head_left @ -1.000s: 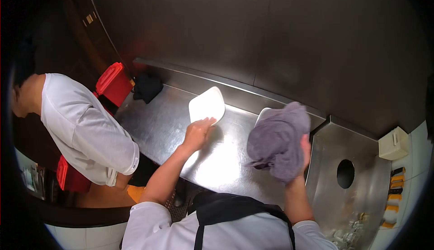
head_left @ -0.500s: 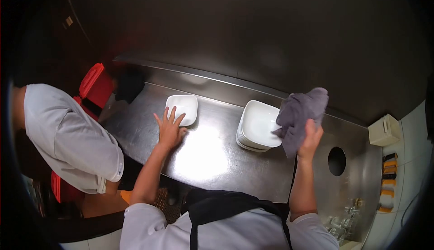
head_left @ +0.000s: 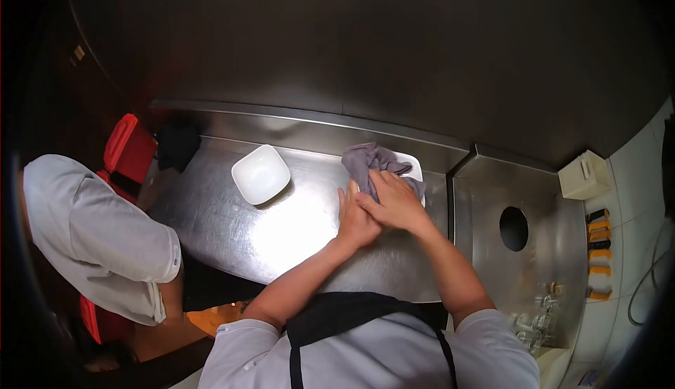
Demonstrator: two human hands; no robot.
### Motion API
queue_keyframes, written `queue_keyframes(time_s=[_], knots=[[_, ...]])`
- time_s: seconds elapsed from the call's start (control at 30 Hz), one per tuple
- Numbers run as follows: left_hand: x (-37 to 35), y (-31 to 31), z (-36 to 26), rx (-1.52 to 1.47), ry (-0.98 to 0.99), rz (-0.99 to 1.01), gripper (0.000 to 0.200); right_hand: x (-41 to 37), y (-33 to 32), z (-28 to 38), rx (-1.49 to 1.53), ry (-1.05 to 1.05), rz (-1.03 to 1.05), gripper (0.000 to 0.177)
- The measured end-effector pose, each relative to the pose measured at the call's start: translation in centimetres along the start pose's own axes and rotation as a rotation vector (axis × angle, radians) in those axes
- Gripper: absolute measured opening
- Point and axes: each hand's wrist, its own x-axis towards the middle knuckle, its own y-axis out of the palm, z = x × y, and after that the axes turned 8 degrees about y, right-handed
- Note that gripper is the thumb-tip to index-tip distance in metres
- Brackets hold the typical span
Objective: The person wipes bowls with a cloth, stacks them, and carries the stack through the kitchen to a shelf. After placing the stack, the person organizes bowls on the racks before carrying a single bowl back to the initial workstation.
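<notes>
A purple-grey cloth (head_left: 371, 158) lies bunched over the white square bowls (head_left: 413, 167) at the right part of the steel counter. My right hand (head_left: 395, 201) is closed on the cloth, pressing it into the top bowl. Right beside it, my left hand (head_left: 358, 220) grips the near left edge of the bowl, with its fingers partly covered by the cloth and my right hand. Most of the bowls is hidden behind my hands and the cloth. A separate white square bowl (head_left: 261, 174) sits tilted on the counter to the left.
The steel counter (head_left: 211, 206) runs up to a raised back edge. To the right is a steel section with a round hole (head_left: 514, 229) and several glasses (head_left: 538, 322). Red bins (head_left: 130, 150) and a co-worker's white sleeve (head_left: 119, 227) are at the left.
My left hand has left the single bowl and moved right to the stacked bowls. My right hand has brought the cloth left onto them. The single bowl now sits tilted.
</notes>
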Motion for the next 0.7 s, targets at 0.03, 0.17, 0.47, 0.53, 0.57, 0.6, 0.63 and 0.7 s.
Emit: queue_keyframes(time_s=[0.03, 0.17, 0.47, 0.53, 0.57, 0.6, 0.63, 0.7], knots=[[-0.2, -0.1, 0.1, -0.012, -0.006, 0.001, 0.100, -0.1, -0.5, 0.6, 0.002, 0.018, 0.015, 0.068], [0.4, -1.8, -1.7, -0.115, -0.097, -0.030, 0.119, 1.0, -1.2, -2.1, 0.660, 0.032, -0.055, 0.037], [0.3, -1.7, -2.2, -0.070, -0.100, -0.013, 0.129, 1.6, 0.7, -2.4, 0.043, 0.129, -0.126, 0.050], [0.0, -2.1, -2.0, -0.122, -0.131, 0.037, 0.127, 1.3, -0.3, -1.0, 0.333, 0.192, 0.036, 0.048], [-0.2, -2.1, -2.1, -0.087, -0.122, 0.025, 0.128, 1.2, -0.4, -1.3, 0.608, 0.174, 0.072, 0.047], [-0.3, -2.3, -2.1, -0.050, -0.111, 0.011, 0.130, 0.9, -1.1, -1.0, 0.883, 0.148, 0.107, 0.046], [-0.2, -2.6, -2.1, -0.015, -0.102, -0.008, 0.131, 0.5, -1.8, -0.6, 1.153, 0.115, 0.146, 0.044], [-0.2, -3.2, -2.7, 0.154, -0.006, -0.142, 0.122, -1.0, -3.4, -1.2, 1.592, 0.164, -0.049, 0.041]])
